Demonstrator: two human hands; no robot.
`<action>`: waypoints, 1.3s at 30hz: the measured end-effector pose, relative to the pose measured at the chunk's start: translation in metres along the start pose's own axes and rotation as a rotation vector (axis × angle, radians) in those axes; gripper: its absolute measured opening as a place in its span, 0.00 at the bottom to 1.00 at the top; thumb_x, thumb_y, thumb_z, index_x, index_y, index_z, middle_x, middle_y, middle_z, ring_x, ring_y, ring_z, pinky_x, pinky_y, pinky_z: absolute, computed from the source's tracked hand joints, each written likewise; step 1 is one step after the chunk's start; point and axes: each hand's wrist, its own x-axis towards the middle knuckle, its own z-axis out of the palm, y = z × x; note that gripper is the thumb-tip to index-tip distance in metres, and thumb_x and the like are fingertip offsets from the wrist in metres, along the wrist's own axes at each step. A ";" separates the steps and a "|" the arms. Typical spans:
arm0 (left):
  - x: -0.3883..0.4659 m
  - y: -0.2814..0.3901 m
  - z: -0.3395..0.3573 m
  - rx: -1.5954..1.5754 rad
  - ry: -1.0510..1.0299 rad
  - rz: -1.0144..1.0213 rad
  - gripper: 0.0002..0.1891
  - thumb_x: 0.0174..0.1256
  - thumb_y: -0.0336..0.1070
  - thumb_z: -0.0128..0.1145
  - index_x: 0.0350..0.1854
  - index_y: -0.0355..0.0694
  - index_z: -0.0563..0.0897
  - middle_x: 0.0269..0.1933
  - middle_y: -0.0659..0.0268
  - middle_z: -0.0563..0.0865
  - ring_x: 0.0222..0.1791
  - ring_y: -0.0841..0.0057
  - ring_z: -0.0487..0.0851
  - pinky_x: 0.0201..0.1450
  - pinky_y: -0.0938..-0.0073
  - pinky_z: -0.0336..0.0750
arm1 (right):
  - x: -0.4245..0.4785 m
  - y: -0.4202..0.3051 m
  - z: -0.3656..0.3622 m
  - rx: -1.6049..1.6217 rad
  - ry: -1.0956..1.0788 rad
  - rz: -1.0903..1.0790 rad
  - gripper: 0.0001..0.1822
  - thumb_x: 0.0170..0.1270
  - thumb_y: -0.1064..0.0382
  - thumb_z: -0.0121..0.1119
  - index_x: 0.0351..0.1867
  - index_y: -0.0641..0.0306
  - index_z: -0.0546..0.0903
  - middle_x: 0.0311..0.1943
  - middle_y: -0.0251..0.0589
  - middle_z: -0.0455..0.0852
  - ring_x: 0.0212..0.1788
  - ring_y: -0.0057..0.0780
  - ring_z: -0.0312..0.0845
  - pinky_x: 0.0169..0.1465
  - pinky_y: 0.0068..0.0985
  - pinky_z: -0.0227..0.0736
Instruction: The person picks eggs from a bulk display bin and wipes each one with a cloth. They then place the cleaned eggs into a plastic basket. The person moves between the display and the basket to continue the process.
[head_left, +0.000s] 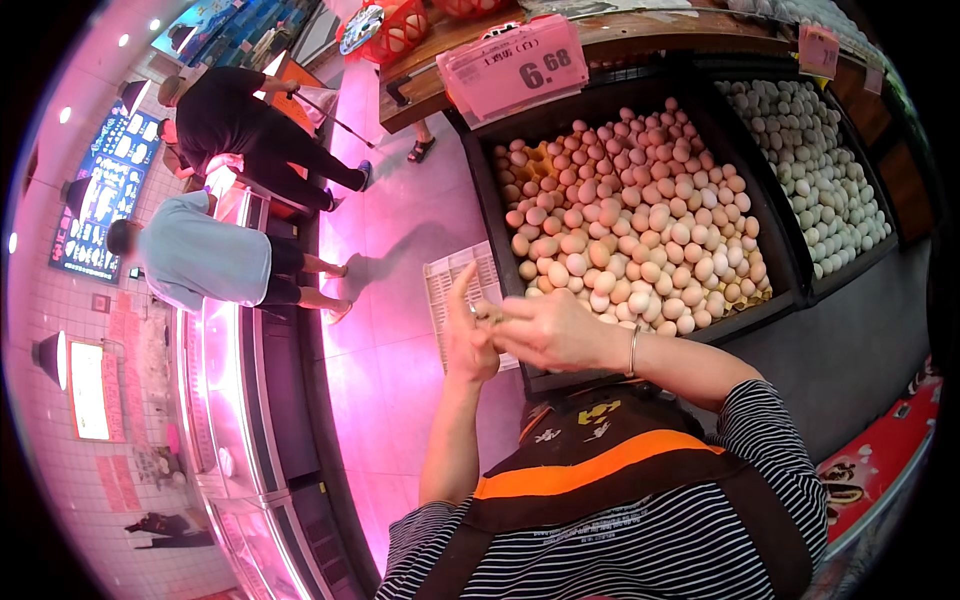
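My left hand (471, 337) is raised in front of me with one finger extended and the others curled, a ring on one finger. My right hand (559, 330), a bracelet at its wrist, meets the left with its fingertips. Whether anything small lies between the fingers cannot be made out. Just beyond both hands, a black bin (487, 176) holds many loose brown eggs (637, 232), heaped over egg trays (534, 166). A white plastic crate (441, 281) sits low on the floor, partly hidden behind my left hand.
A second bin of pale eggs (810, 165) adjoins at right. A pink price sign (517, 71) stands at the bin's far edge, near red baskets (394, 34). Two people, one in black (225, 120) with a cane (337, 116), one in light blue (206, 247), stand by a lit display counter (225, 405).
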 end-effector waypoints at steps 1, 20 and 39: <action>0.000 0.005 -0.002 0.013 -0.024 -0.009 0.63 0.47 0.87 0.37 0.71 0.30 0.57 0.27 0.68 0.82 0.23 0.84 0.77 0.26 0.82 0.73 | -0.001 -0.004 0.000 0.042 0.014 -0.023 0.09 0.63 0.60 0.60 0.41 0.56 0.85 0.32 0.32 0.81 0.24 0.32 0.79 0.25 0.29 0.72; 0.007 -0.022 0.006 -1.520 -0.015 -0.694 0.24 0.75 0.56 0.44 0.45 0.37 0.78 0.36 0.59 0.79 0.29 0.74 0.75 0.21 0.83 0.66 | -0.061 0.020 0.003 0.585 0.399 0.732 0.15 0.73 0.58 0.53 0.55 0.62 0.75 0.28 0.35 0.82 0.27 0.17 0.77 0.30 0.20 0.71; 0.003 0.013 0.055 -1.032 0.449 -0.729 0.19 0.79 0.48 0.37 0.45 0.38 0.76 0.38 0.60 0.84 0.36 0.71 0.84 0.39 0.70 0.82 | -0.025 0.011 0.034 0.124 0.373 0.341 0.10 0.61 0.63 0.62 0.44 0.58 0.85 0.28 0.40 0.76 0.30 0.37 0.76 0.32 0.32 0.71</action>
